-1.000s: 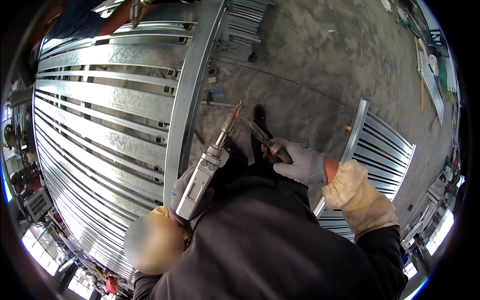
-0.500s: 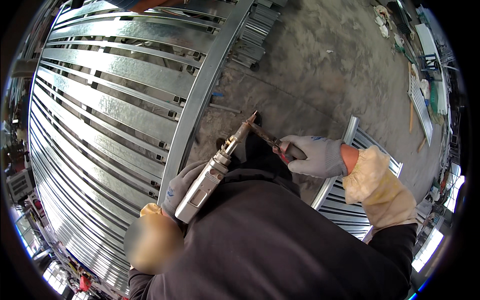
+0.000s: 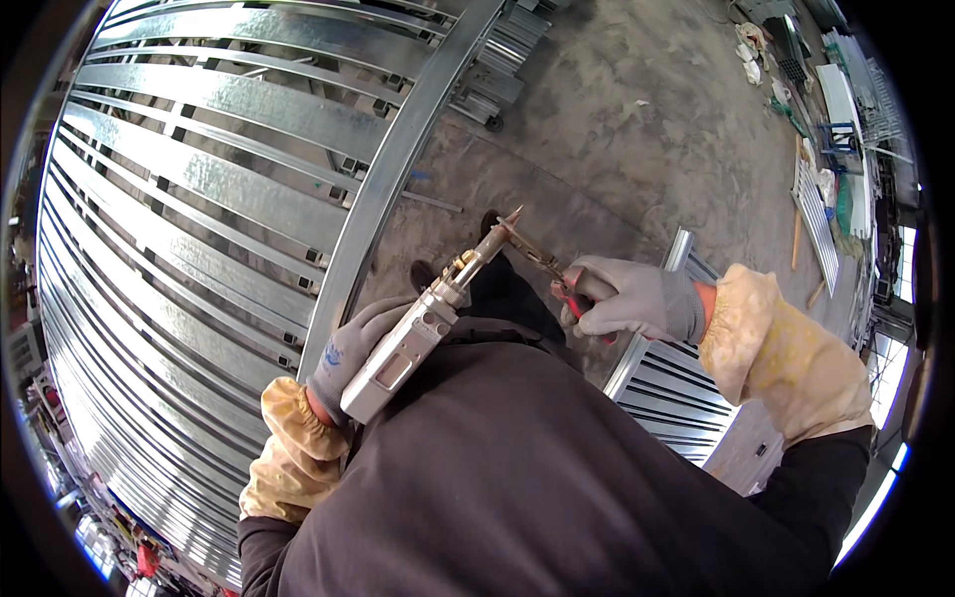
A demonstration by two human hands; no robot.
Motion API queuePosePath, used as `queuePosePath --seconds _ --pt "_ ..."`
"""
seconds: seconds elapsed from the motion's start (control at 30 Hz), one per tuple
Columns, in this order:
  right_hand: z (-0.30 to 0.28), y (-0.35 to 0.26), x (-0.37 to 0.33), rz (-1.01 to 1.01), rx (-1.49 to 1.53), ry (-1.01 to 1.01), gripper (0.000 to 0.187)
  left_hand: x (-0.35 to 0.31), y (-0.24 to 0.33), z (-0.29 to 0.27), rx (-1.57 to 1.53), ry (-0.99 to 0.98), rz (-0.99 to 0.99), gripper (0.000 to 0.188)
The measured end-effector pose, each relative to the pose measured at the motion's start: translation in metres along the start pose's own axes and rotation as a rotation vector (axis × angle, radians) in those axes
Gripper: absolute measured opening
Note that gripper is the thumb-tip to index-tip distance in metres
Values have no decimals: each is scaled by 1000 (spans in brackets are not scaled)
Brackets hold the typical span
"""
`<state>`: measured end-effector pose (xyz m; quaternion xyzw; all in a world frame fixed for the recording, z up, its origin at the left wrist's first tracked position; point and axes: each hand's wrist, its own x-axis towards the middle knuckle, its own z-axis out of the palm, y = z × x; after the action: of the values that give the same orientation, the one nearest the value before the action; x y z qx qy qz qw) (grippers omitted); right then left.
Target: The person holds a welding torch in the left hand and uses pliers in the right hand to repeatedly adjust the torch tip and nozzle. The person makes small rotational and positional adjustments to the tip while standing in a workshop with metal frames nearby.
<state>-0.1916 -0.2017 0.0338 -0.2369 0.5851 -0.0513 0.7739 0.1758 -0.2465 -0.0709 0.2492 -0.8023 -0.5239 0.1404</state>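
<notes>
A handheld welding gun point(image 3: 391, 360), silver and boxy with a brass-fitted barrel and a pointed copper-coloured tip, lies slantwise in front of my body. My left hand point(image 3: 350, 354), in a grey glove, is wrapped round its body from the left. My gloved right hand point(image 3: 637, 297) grips pliers point(image 3: 571, 287) with red handles. Their dark jaws reach up and left to the barrel just behind the tip and appear to touch it. My palms hide parts of the gun's body and of the plier handles.
A large galvanized metal frame with many slats point(image 3: 229, 159) fills the left, its thick edge rail point(image 3: 383, 179) close to my left hand. A smaller slatted panel point(image 3: 676, 388) stands below my right forearm. Metal sections point(image 3: 512, 50) lie stacked beyond, on the concrete floor point(image 3: 627, 129).
My right hand and the pliers have shifted slightly right, and the plier handles look spread wider. The welding gun has moved a little. The other person's arm at the top left is out of view.
</notes>
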Motion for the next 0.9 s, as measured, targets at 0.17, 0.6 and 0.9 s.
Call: queuePosePath --seconds 0.17,0.6,0.9 --pt "7 18 13 -8 75 3 45 -1 -12 2 -42 -82 -82 54" --pt "11 29 36 37 86 111 39 0 -34 13 -97 -62 -105 42" --pt "0 35 46 -19 -36 63 46 -3 -42 15 -153 -82 -109 42"
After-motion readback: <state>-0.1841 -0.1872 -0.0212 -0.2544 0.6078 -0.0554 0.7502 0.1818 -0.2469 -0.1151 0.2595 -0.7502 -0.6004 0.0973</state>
